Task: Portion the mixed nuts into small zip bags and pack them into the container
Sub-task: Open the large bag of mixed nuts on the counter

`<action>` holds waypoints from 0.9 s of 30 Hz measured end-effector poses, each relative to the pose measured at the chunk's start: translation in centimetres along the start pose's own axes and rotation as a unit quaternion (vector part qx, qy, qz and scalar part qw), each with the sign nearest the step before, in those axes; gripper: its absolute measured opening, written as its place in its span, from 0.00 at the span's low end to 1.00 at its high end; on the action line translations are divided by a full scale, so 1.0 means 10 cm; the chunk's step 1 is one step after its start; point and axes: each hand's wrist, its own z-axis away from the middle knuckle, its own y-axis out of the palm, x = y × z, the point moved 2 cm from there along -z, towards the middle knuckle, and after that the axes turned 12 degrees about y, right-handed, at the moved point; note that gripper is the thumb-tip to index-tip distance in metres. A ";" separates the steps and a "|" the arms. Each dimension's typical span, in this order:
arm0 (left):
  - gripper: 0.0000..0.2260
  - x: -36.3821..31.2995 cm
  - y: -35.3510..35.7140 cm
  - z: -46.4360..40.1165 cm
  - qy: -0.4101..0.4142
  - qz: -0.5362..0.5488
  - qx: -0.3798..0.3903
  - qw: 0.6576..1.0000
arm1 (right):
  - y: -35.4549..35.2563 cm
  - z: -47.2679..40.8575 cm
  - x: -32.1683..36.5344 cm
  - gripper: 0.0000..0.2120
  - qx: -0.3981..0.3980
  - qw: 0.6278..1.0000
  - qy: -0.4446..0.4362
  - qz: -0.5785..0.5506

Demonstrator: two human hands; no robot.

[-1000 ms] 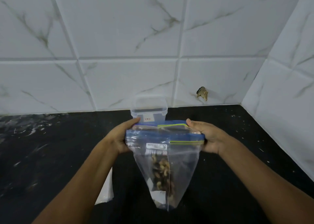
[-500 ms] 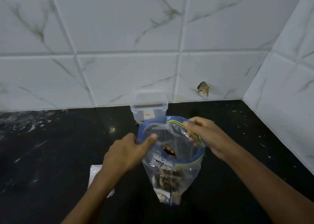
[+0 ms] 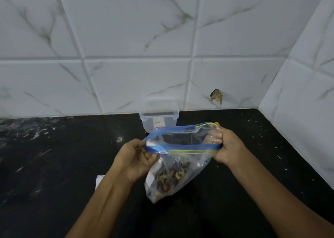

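Observation:
A clear zip bag with a blue and yellow zip strip hangs above the black counter, its mouth spread open. Mixed nuts lie heaped in its lower part. My left hand pinches the left end of the zip strip. My right hand grips the right end, with fingers inside the mouth. A clear plastic container with no lid stands behind the bag, against the wall. I cannot tell what lies in it.
The black counter runs to white marble-look tiled walls at the back and right. A small clear packet lies flat on the counter, mostly hidden by my left forearm. A chipped hole marks the back wall.
The bag's mouth went from nearly flat to spread open. My left hand let go, then took the left end of the strip again. The bag tilted, its bottom swinging left.

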 end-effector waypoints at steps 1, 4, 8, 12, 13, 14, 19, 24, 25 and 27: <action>0.10 0.02 0.05 0.00 -0.008 0.009 0.001 1.000 | 0.00 0.02 -0.03 0.19 0.010 1.000 -0.004 -0.003; 0.10 0.06 0.15 0.00 -0.020 -0.010 -0.005 1.000 | 0.02 0.08 -0.12 0.21 0.013 1.000 -0.013 0.003; 0.12 0.09 0.14 -0.04 -0.045 -0.067 -0.035 0.996 | -0.09 0.15 -0.21 0.17 -0.092 0.987 -0.040 0.127; 0.10 0.20 0.02 -0.14 -0.038 -0.152 -0.054 0.986 | -0.13 0.20 -0.16 0.10 -0.270 0.736 -0.237 0.573; 0.09 0.20 0.02 -0.15 -0.036 -0.173 -0.055 0.983 | -0.07 0.20 -0.12 0.18 -0.247 0.652 -0.304 0.649; 0.08 0.20 0.01 -0.18 -0.031 -0.191 -0.055 0.979 | 0.03 0.20 -0.14 0.23 -0.202 0.592 -0.338 0.703; 0.06 0.15 0.17 -0.19 -0.024 -0.222 -0.010 0.975 | 0.13 -0.05 -0.29 0.07 -0.107 0.427 -0.301 0.846; 0.08 -0.13 0.11 -0.24 0.122 -0.441 0.056 0.887 | 0.18 -0.08 -0.04 0.13 -0.095 0.705 -0.192 0.676; 0.12 -0.18 0.13 -0.25 0.161 -0.488 0.072 0.855 | 0.18 -0.11 -0.03 0.13 -0.092 0.748 -0.159 0.638; 0.22 -0.22 0.15 -0.24 0.222 -0.583 0.098 0.775 | 0.17 -0.14 -0.02 0.12 -0.099 0.808 -0.110 0.571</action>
